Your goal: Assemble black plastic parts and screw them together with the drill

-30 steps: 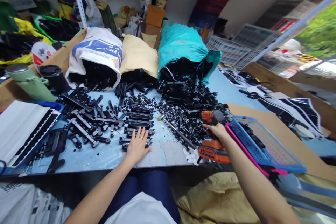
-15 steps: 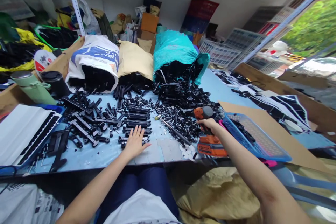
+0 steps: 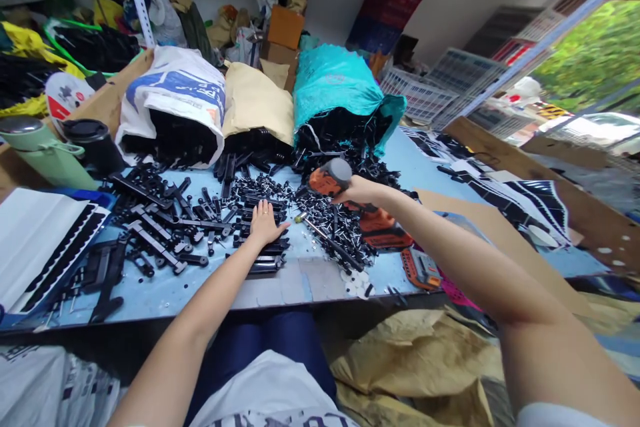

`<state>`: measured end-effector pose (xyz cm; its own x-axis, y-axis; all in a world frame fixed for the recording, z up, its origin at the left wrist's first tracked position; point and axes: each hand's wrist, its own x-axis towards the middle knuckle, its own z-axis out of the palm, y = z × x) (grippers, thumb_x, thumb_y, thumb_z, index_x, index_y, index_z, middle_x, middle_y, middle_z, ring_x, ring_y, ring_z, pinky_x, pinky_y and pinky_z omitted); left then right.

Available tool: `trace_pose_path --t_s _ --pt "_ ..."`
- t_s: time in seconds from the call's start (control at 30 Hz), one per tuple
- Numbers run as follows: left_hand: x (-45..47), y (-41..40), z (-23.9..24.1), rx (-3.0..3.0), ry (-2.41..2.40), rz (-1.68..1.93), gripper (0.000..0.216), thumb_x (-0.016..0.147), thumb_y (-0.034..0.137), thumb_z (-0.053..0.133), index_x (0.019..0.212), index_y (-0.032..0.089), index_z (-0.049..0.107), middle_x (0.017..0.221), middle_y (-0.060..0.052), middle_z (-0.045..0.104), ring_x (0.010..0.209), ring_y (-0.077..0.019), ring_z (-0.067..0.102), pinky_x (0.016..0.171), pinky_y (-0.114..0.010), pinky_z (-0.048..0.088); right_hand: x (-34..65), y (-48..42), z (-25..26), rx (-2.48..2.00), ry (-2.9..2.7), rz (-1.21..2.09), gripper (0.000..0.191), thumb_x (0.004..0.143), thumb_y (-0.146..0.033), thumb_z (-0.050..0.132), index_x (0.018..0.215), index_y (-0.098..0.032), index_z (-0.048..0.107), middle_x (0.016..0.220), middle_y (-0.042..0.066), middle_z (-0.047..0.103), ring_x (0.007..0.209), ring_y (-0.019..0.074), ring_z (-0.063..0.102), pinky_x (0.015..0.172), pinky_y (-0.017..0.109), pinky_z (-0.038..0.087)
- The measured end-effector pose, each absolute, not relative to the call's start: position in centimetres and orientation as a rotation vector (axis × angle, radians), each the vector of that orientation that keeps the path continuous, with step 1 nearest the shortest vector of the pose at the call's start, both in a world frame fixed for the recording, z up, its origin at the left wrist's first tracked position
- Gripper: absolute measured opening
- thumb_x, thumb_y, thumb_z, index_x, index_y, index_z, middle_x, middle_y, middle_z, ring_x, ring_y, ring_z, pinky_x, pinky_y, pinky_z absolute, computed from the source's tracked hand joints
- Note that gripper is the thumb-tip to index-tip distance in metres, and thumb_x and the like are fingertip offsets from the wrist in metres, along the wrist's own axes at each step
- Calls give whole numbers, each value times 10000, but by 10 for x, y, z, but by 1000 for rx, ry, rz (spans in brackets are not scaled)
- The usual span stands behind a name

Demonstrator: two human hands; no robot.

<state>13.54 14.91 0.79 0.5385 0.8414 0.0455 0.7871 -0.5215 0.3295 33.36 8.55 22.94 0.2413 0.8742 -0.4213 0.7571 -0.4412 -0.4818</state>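
Note:
My right hand (image 3: 364,191) is wrapped round the grip of an orange and black cordless drill (image 3: 327,178), lifted over the small screws (image 3: 345,223). Its tip is hidden from me. Flat on a row of black plastic bars (image 3: 267,263) lies my left hand (image 3: 266,223), fingers stretched out and thumb pointing right. A rod-like tool (image 3: 330,244) with a yellowish end rests among the screws. Near the table's front edge sits a separate orange and grey battery pack (image 3: 421,267).
Loose black parts (image 3: 160,227) are heaped on the left. Behind stand a white sack (image 3: 175,83), a tan sack (image 3: 259,103) and a teal sack (image 3: 335,83) spilling black pieces. A green bottle (image 3: 50,157) and a black cup (image 3: 97,143) are at far left; cardboard (image 3: 500,233) lies right.
My right hand has picked up the drill from the table and carried it leftward, uncovering the battery pack. My left hand has slid farther up the row of bars.

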Motion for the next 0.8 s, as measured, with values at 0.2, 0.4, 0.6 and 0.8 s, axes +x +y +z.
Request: trace_pose_path --t_s 0.2,0.4,0.6,0.8 --pt "135 151 -4 2472 1352 244 980 774 730 211 1411 -15 198 1500 -194 141 1398 -291 56 1133 -410 78 266 163 225 -2319 -1881 995 235 588 -232 752 730 -113 607 512 -15 531 495 129 525 492 251 468" --pt "136 152 -8 2494 1328 271 994 772 727 228 1404 -39 185 1496 -218 132 1394 -311 61 1135 -423 83 226 215 225 -2395 -2226 816 287 556 -324 780 642 -113 605 507 3 520 591 183 570 553 299 494" --pt "135 151 -6 2453 1320 280 1006 767 736 226 1402 -44 182 1498 -222 112 1395 -315 49 1140 -419 75 214 236 217 -2340 -2351 873 326 501 -336 806 634 -107 615 487 -15 501 607 174 570 557 285 497" --pt "136 151 -7 2430 1311 277 1075 728 790 193 1414 -36 152 1508 -204 74 1396 -314 0 1143 -414 60 201 246 212 -2429 -2511 664 360 455 -389 805 570 -105 615 494 -33 517 559 129 553 546 243 486"
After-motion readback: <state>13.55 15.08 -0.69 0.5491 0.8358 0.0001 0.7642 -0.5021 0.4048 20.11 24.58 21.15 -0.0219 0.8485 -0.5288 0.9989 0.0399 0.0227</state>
